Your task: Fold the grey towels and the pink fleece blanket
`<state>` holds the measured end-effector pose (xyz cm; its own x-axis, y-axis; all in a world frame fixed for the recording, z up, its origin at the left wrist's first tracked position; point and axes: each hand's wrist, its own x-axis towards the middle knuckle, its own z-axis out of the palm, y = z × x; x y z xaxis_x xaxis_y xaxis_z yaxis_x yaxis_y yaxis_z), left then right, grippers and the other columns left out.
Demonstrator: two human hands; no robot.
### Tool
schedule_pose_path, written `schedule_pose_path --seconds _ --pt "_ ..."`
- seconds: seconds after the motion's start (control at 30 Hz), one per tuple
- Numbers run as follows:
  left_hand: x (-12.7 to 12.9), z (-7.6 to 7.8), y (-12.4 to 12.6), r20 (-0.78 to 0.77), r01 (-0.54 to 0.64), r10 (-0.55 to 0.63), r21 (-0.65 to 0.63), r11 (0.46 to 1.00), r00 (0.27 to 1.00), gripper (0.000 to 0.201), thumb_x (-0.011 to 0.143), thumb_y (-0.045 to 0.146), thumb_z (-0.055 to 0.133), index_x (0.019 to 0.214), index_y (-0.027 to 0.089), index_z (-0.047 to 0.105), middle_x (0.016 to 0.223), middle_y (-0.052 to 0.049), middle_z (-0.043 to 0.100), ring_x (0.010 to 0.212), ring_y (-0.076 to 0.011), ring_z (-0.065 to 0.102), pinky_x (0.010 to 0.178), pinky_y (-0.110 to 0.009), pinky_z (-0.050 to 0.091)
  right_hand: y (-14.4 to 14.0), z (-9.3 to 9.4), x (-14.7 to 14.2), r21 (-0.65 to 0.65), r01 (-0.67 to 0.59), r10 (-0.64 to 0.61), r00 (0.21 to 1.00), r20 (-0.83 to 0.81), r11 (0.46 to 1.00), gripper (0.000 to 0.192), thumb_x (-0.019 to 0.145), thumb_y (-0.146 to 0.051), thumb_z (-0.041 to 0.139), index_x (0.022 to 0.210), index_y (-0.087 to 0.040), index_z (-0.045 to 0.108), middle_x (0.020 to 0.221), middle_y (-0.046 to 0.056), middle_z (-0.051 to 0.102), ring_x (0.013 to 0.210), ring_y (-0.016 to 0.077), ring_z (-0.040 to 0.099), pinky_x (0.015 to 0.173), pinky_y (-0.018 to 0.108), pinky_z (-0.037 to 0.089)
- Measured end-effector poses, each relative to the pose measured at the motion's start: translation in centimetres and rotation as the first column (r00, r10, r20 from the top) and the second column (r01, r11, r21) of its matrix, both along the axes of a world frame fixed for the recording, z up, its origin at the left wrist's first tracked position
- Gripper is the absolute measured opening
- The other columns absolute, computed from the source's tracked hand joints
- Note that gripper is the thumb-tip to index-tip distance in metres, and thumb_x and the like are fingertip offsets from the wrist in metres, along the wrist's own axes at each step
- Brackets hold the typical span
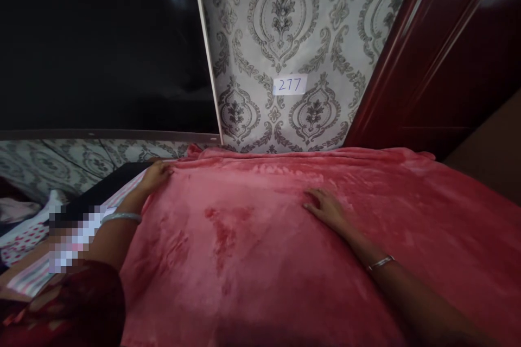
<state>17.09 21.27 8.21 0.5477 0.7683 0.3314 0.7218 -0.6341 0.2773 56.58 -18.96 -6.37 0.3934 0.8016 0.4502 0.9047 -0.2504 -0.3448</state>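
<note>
A pink fleece blanket [260, 260] lies spread over a bed and fills the lower half of the view. My left hand [155, 174] rests on the blanket's far left edge, fingers curled over the fabric; whether it grips is unclear. My right hand [325, 207] lies flat on the blanket's middle, fingers spread, palm down. Each wrist wears a silver bangle. A dark red sleeve covers my left upper arm.
A wall with grey damask wallpaper [285, 21] stands behind the bed, bearing a paper label "277" [290, 85]. A dark window or screen [97, 43] fills the upper left. A dark red wooden panel [439, 49] stands at right. Striped and dotted cloths [28, 238] lie at left.
</note>
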Motion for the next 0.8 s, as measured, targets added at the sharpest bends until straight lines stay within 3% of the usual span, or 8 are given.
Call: schedule_pose_path --seconds 0.13,0.27,0.5,0.63,0.8 --pt "-0.6 0.0 -0.4 0.103 -0.033 0.034 -0.017 0.999 0.994 0.028 0.081 0.024 0.046 0.094 0.017 0.070 0.105 -0.009 0.067 0.105 -0.0226 0.061 0.101 -0.033 0.047 0.0 0.3 -0.2 0.001 -0.010 0.010 1.000 0.009 1.000 0.048 0.086 -0.046 0.063 0.126 -0.020 0.067 0.122 0.014 0.066 0.112 0.0326 0.060 0.097 0.048 0.049" --pt "-0.8 0.4 -0.7 0.172 -0.045 0.050 -0.033 0.998 0.984 0.023 0.082 0.024 0.048 0.091 0.017 0.068 0.102 -0.008 0.064 0.109 -0.0228 0.056 0.105 -0.035 0.044 0.4 0.6 -0.5 0.017 -0.035 0.035 0.999 0.022 0.999 0.056 0.085 -0.052 0.065 0.130 -0.018 0.065 0.129 0.016 0.062 0.119 0.0343 0.057 0.104 0.051 0.045" --pt "-0.7 1.7 -1.2 0.253 -0.034 0.038 -0.018 0.999 0.967 0.012 0.081 0.023 0.048 0.079 0.019 0.059 0.111 -0.007 0.061 0.114 -0.0209 0.051 0.113 -0.037 0.037 2.8 0.4 -1.0 -0.015 -0.075 0.076 0.997 0.018 0.997 0.073 0.081 -0.058 0.070 0.142 -0.020 0.056 0.146 0.018 0.052 0.134 0.0367 0.047 0.112 0.056 0.037" --pt "-0.9 2.3 -1.4 0.257 -0.003 0.007 -0.016 1.000 0.967 0.012 0.080 0.024 0.047 0.081 0.020 0.059 0.100 -0.005 0.064 0.105 -0.0202 0.055 0.108 -0.034 0.042 4.1 0.8 -2.2 -0.055 -0.057 0.056 0.998 -0.016 0.997 0.071 0.081 -0.054 0.073 0.140 -0.018 0.057 0.144 0.018 0.054 0.134 0.0353 0.048 0.112 0.053 0.037" --pt "-1.2 2.5 -1.3 0.252 -0.003 0.001 0.008 1.000 0.968 0.016 0.080 0.026 0.046 0.085 0.019 0.059 0.099 -0.005 0.065 0.102 -0.0204 0.057 0.106 -0.034 0.043 4.5 1.6 -3.7 -0.052 -0.015 0.015 1.000 -0.005 0.999 0.052 0.083 -0.041 0.074 0.130 -0.019 0.064 0.131 0.014 0.064 0.121 0.0315 0.056 0.105 0.048 0.042"
